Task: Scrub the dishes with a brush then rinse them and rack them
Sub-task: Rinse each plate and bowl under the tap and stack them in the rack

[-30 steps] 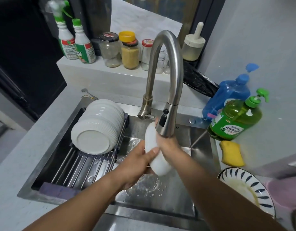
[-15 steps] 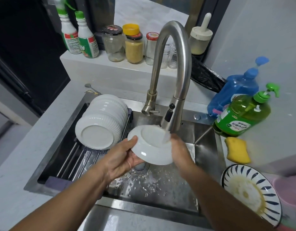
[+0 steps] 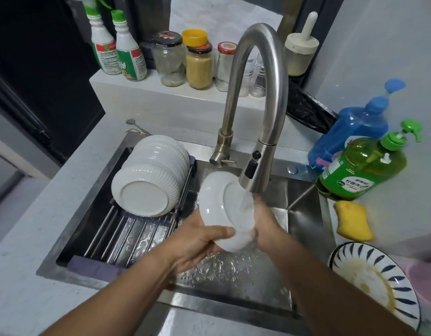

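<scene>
The left hand (image 3: 197, 241) grips a small white dish (image 3: 225, 212) by its low edge, thumb curled over the rim; the right hand (image 3: 265, 226) is pressed on the other side of the dish, but water and the dish hide its fingers, so I cannot tell how they lie. The dish is tilted, its bottom facing up, right under the tap head (image 3: 254, 170); water runs from the tap onto the dish and the right hand. Below both hands is the shiny steel sink (image 3: 304, 197), wet and full of drops. Left of the left hand a rack (image 3: 127, 229) of metal bars lies across the sink; a stack of white bowls (image 3: 149, 180) leans on its side on the rack. Right of the right hand, on the pale grey desk (image 3: 27, 214), lie a yellow sponge (image 3: 354, 224), a green soap bottle (image 3: 362, 170) and a blue bottle (image 3: 357, 132) behind it; nearer, a dirty plate with dark blue marks (image 3: 372, 284) sits by the sink edge. Past the hands a white ledge (image 3: 161, 98) holds jars (image 3: 199, 66) and two spray bottles (image 3: 119, 47); the wall on the right is plain grey.
</scene>
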